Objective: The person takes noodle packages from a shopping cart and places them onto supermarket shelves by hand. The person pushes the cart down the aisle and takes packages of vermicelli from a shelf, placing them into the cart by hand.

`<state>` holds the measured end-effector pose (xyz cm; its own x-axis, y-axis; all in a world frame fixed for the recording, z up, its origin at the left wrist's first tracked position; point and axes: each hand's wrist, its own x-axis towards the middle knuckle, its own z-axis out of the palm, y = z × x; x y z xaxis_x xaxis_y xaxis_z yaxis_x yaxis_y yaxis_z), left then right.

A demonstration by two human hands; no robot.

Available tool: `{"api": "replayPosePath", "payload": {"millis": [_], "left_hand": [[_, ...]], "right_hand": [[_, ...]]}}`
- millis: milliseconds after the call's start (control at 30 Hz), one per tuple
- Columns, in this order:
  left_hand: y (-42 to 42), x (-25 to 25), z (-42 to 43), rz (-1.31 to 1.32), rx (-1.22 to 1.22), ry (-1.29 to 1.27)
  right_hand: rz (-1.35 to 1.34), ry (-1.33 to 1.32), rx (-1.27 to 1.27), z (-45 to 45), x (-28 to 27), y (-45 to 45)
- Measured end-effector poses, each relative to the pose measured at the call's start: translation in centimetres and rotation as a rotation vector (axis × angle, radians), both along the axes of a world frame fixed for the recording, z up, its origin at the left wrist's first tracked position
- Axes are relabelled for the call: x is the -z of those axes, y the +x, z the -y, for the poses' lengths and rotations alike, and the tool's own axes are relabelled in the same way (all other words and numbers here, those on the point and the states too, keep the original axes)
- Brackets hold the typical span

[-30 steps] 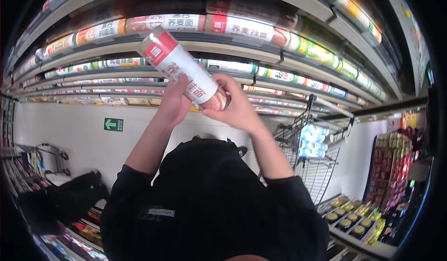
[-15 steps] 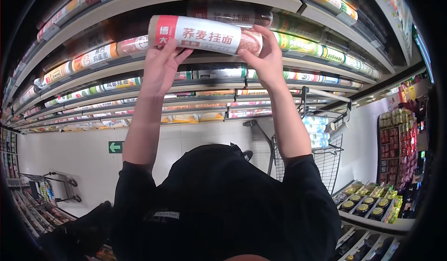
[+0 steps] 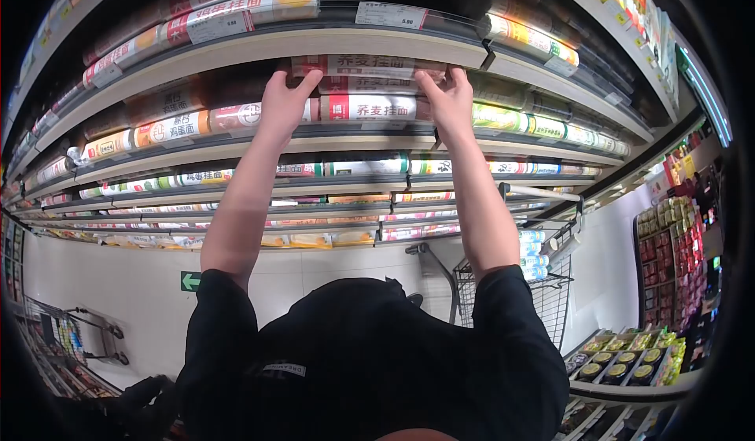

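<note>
A pack of dried buckwheat noodles (image 3: pixel 370 65) lies level inside the shelf bay, just under the board above, partly in shadow. My left hand (image 3: pixel 288 104) is closed on its left end. At the other end, my right hand (image 3: pixel 450 103) grips it between thumb and fingers. Below and nearer to me, a matching noodle pack (image 3: pixel 377 108) rests at the shelf front, with another one partly visible behind it. My fingertips are partly hidden behind the pack and the shelf board.
Shelf board (image 3: pixel 314 45) runs close above my hands. Egg noodle packs (image 3: pixel 169 129) lie to the left, green-labelled packs (image 3: pixel 503 119) to the right. A wire shopping cart (image 3: pixel 543 295) with blue-and-white packs stands right of me. Another cart (image 3: pixel 94 335) is at lower left.
Both hands have carried the noodle pack from in front of the shelves into the bay, above the matching packs. The view has tilted, so the shelves sit lower.
</note>
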<state>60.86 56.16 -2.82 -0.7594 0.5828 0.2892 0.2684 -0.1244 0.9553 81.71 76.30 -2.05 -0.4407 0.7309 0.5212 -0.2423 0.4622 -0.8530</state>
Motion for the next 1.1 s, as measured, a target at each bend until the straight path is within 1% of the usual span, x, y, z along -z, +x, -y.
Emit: {"api": "replayPosePath", "payload": {"millis": [33, 67, 100, 167, 200, 300, 333, 433, 467, 500, 533, 567, 600, 633, 667, 700, 733, 767, 800, 833, 867, 900, 933, 967, 1000, 1033, 1067, 1100], "left_hand": [[-0.6, 0.0, -0.4, -0.043, 0.009, -0.041], [-0.9, -0.4, -0.7, -0.088, 0.020, -0.085], [-1.2, -0.5, -1.1, -0.132, 0.035, -0.132], [-2.2, 0.0, -2.4, -0.124, -0.007, -0.220], [-2.5, 0.2, -3.0, -0.123, -0.024, -0.264], [-2.4, 0.6, -4.3, -0.236, -0.051, -0.203], [-2.5, 0.6, -4.5, -0.271, -0.068, -0.180], [-3.1, 0.5, -5.5, -0.384, -0.110, -0.106], [-3.9, 1.1, -5.6, -0.487, -0.112, -0.136], [-4.7, 1.6, -5.7, -0.650, -0.208, -0.266], [-5.3, 2.0, -6.0, -0.816, -0.297, -0.386], [-6.1, 2.6, -6.4, -0.913, -0.341, -0.519], [-6.8, 3.0, -6.5, -0.940, -0.332, -0.651], [-6.8, 2.9, -6.6, -0.871, -0.298, -0.683], [-6.8, 2.8, -6.7, -0.801, -0.267, -0.715], [-8.0, 4.3, -6.9, -0.948, -0.313, -0.604], [-7.3, 3.8, -6.8, -0.896, -0.276, -0.535], [-5.3, 2.3, -6.6, -0.752, -0.237, -0.475], [-7.6, 3.2, -7.2, -0.657, -0.135, -0.467], [-7.7, 3.1, -7.3, -0.522, -0.091, -0.482], [-5.8, 2.6, -6.4, -0.371, -0.121, -0.502], [-3.3, 2.1, -5.1, -0.261, -0.181, -0.467], [0.0, 1.8, -3.9, -0.222, -0.243, -0.355], [4.8, 1.9, -3.1, -0.391, -0.282, -0.019], [6.4, 4.0, -2.0, -0.467, -0.313, 0.106], [7.7, 6.4, -0.8, -0.517, -0.270, 0.160], [8.7, 9.8, 0.2, -0.500, -0.269, 0.104], [11.6, 12.0, 0.6, -0.439, -0.125, 0.111]], "right_hand": [[0.019, 0.028, 0.053, -0.7, 0.1, -0.5], [0.067, -0.021, 0.126, -1.5, -0.1, -0.9], [0.061, -0.005, 0.120, -1.5, -0.8, -1.3], [0.052, 0.017, 0.119, -1.1, -2.0, -1.9], [0.114, 0.020, 0.201, -0.7, -2.4, -2.0], [0.129, 0.262, 0.411, -2.4, -0.7, -3.3], [0.342, 0.056, 0.421, -2.8, -0.4, -3.2], [0.299, 0.368, 0.544, -3.4, 1.2, -4.1], [0.366, 0.436, 0.538, -3.2, 1.2, -4.0], [0.379, 0.506, 0.556, -3.5, 1.6, -4.3], [0.207, 0.537, 0.547, -3.8, 2.2, -4.6], [0.334, 0.588, 0.538, -3.1, 1.7, -3.9], [0.135, 0.642, 0.682, -4.6, 3.6, -5.8], [0.379, 0.611, 0.597, -4.2, 3.5, -5.1], [0.463, 0.629, 0.602, -4.0, 3.5, -5.3], [0.547, 0.650, 0.606, -3.8, 3.5, -5.5], [0.756, 0.568, 0.519, -3.1, 2.6, -5.0], [0.795, 0.517, 0.505, -2.3, 1.8, -4.3], [0.743, 0.478, 0.554, -1.5, 1.5, -3.8], [0.704, 0.391, 0.490, -0.1, 0.3, -2.0], [0.425, 0.426, 0.535, 0.4, 1.1, -0.6], [0.141, 0.466, 0.576, 0.7, 2.4, 0.6], [0.101, 0.429, 0.594, 1.4, 3.4, 2.6], [0.060, 0.395, 0.613, 1.6, 4.8, 5.2], [0.103, 0.336, 0.656, 1.0, 7.5, 8.1], [0.148, 0.274, 0.698, 0.6, 10.7, 11.5], [0.290, 0.164, 0.803, 0.9, 13.4, 16.0], [0.371, 0.157, 0.985, -0.6, 19.9, 20.3]]}}
